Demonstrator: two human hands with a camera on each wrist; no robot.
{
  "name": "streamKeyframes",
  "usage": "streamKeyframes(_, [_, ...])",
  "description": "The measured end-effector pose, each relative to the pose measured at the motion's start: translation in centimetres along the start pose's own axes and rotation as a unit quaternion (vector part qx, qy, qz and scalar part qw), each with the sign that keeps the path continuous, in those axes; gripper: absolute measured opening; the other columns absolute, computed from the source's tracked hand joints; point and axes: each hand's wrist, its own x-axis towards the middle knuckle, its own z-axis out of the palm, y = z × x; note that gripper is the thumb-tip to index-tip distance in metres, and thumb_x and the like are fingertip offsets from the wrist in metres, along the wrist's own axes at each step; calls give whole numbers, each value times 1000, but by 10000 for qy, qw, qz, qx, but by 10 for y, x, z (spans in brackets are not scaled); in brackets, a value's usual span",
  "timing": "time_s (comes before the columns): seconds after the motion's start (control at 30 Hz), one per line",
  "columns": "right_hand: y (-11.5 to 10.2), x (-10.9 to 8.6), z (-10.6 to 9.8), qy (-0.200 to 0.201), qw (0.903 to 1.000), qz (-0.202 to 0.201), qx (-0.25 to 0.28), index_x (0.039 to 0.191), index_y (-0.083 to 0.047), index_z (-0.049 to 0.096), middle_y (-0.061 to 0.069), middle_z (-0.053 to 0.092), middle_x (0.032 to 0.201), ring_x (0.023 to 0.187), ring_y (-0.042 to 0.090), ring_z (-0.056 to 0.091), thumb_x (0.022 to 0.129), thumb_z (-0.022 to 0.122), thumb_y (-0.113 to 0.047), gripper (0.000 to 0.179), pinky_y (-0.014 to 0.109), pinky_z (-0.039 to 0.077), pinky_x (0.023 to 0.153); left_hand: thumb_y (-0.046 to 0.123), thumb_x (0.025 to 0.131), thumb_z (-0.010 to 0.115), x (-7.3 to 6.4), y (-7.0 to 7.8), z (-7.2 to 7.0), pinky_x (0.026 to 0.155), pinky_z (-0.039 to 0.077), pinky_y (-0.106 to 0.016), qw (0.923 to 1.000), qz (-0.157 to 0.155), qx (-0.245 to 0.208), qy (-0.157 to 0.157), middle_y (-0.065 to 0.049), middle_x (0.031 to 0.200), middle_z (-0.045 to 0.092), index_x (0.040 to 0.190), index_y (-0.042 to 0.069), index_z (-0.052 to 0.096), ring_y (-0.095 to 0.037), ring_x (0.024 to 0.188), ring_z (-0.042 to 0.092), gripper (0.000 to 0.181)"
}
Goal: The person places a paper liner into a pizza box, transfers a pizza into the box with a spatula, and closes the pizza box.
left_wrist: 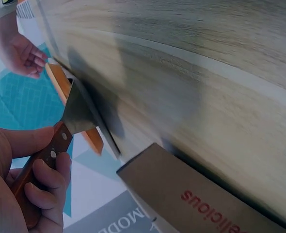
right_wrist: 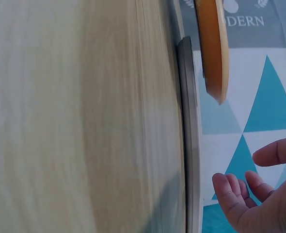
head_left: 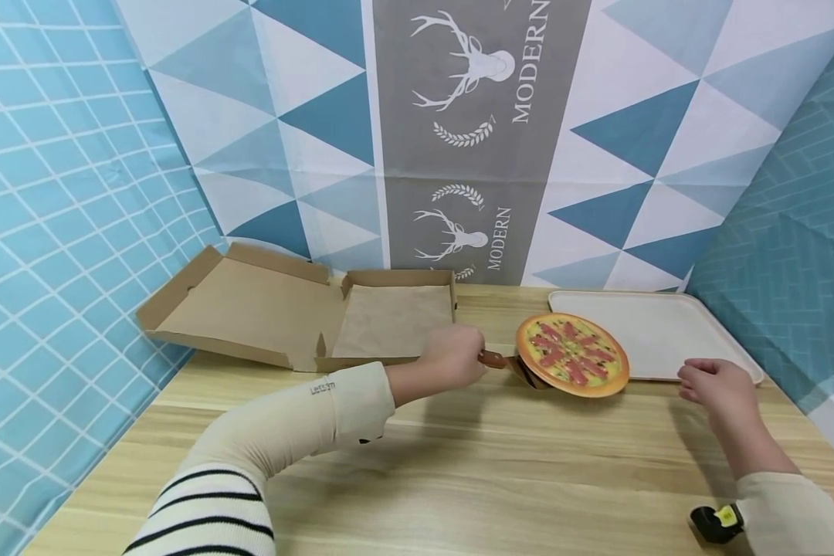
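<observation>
My left hand [head_left: 455, 357] grips the riveted wooden handle of a spatula [left_wrist: 80, 109], thumb along one side and fingers curled round the other. On the spatula's metal blade lies a round pizza [head_left: 573, 355] with red strips on a yellow top, held above the table. The pizza overlaps the left end of a white tray [head_left: 667, 332] in the head view. Near the tray's front right corner is my right hand [head_left: 723, 390], with nothing in it. Its fingers [right_wrist: 230, 191] are loosely bent and apart from the pizza's orange-brown edge.
An unfolded cardboard pizza box [head_left: 399, 320] lies at the back left of the wooden table [head_left: 500, 479], its lid [head_left: 250, 305] laid out to the left. Patterned walls stand behind and at both sides. A small black and yellow device [head_left: 717, 523] sits beside the right cuff.
</observation>
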Motion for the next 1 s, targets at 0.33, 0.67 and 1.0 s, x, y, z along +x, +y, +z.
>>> streamKeyframes(0.33, [-9, -4, 11, -181, 9992, -287, -195, 129, 20, 41, 29, 52, 112, 70, 1, 58, 98, 49, -19, 51, 22, 55, 65, 26, 79, 76, -12, -24, -15, 47, 34, -27, 9991, -15, -408, -114, 8, 60, 53, 63, 19, 61, -12, 54, 47, 22])
streamKeyframes(0.67, [-18, -8, 20, -389, 9981, -480, -76, 131, 21, 38, 31, 49, 117, 74, -3, 55, 100, 47, -14, 48, 22, 55, 67, 21, 80, 77, -24, -47, -37, 49, 31, -26, 9962, -66, -868, 41, 5, 62, 54, 66, 15, 63, -12, 53, 42, 21])
streamKeyframes(1.0, [-27, -13, 35, -466, 9961, -745, -58, 130, 19, 42, 31, 48, 118, 77, 2, 58, 97, 49, -11, 45, 23, 55, 69, 22, 82, 78, -33, -65, -50, 55, 35, -28, 9967, -230, -771, -80, 5, 67, 61, 77, 14, 72, -14, 57, 49, 11])
